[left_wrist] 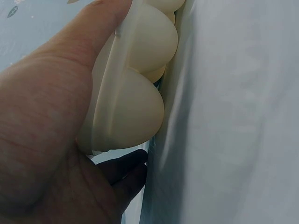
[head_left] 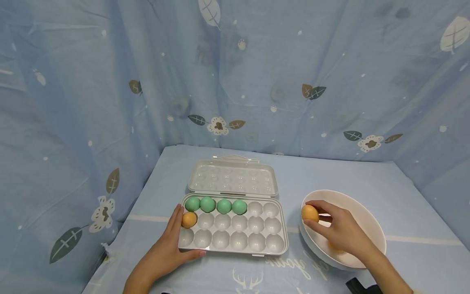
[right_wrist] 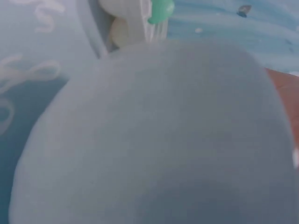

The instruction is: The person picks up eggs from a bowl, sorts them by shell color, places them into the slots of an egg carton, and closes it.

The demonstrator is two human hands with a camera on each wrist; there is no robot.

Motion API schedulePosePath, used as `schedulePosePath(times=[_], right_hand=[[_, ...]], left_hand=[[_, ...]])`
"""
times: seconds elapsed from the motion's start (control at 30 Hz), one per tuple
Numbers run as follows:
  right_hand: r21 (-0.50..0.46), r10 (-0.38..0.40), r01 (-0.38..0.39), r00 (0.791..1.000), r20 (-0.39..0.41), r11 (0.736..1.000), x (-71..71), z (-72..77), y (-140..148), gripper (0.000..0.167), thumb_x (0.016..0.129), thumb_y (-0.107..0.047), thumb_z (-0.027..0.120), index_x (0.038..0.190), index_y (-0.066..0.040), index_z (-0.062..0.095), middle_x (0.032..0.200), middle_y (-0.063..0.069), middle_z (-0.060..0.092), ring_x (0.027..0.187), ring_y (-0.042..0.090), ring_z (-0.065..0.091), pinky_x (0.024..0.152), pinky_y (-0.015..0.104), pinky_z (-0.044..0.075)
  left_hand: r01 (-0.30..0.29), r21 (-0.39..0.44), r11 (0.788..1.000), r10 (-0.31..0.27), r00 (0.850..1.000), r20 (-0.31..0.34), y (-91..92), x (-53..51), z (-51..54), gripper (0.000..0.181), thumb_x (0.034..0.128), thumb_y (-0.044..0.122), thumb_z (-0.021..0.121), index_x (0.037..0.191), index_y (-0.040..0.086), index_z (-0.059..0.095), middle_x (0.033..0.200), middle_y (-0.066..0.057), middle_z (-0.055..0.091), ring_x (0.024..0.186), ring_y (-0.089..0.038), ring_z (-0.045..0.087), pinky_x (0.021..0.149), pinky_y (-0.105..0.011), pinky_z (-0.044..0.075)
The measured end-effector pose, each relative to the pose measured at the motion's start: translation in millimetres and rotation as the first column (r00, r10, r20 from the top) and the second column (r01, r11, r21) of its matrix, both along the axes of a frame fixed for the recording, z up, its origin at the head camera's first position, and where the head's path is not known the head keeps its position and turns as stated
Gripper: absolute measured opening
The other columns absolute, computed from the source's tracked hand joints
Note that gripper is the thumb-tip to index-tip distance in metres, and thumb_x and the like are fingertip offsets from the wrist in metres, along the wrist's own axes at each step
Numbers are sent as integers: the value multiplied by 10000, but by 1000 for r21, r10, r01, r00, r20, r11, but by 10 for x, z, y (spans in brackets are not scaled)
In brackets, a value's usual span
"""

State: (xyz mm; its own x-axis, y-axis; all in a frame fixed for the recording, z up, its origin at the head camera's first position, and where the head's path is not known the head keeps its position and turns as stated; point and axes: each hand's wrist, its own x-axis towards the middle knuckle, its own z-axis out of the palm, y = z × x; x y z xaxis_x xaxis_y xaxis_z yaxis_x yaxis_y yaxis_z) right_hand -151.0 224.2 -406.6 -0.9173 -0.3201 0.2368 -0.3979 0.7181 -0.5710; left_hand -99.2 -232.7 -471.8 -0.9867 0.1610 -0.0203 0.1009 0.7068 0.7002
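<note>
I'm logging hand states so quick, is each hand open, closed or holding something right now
Left hand: open, resting against the egg tray.
Right hand: closed, pinching an orange ball.

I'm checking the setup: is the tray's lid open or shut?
Open: in the head view the lid lies folded back beyond the tray, leaving the green balls uncovered.

A gap lies at nine o'clock from the bowl (head_left: 358,206); the left hand (head_left: 165,253) blocks the egg tray (head_left: 242,249) at eight o'clock.
</note>
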Motion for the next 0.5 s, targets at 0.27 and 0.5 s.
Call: schedulePosePath(times=[0.27,0.5], right_hand=[[-68,38,-43,997,-70,997,44,38,-207,438,886,-244,841,1268,-113,674,1174,-3,716,1025,146,708,857,288,612],[-86,98,-104,992,-74,991,27,-8,-433,465,868,-256,855,1277,-129,675,1163,-54,711,1027,127,701,870,273,606]], left_hand=[[1,0,1000,-1,1000,-12,-8,-5,-22,1413,727,719,809,1660,76,-36,1731,-172,-40,1567,-427,146,1191,-649,282],[4,4,1000,-4,1000,-16,-9,-2,-16,1411,730,702,819,1658,71,-36,1731,-172,-42,1570,-428,132,1197,-646,270]])
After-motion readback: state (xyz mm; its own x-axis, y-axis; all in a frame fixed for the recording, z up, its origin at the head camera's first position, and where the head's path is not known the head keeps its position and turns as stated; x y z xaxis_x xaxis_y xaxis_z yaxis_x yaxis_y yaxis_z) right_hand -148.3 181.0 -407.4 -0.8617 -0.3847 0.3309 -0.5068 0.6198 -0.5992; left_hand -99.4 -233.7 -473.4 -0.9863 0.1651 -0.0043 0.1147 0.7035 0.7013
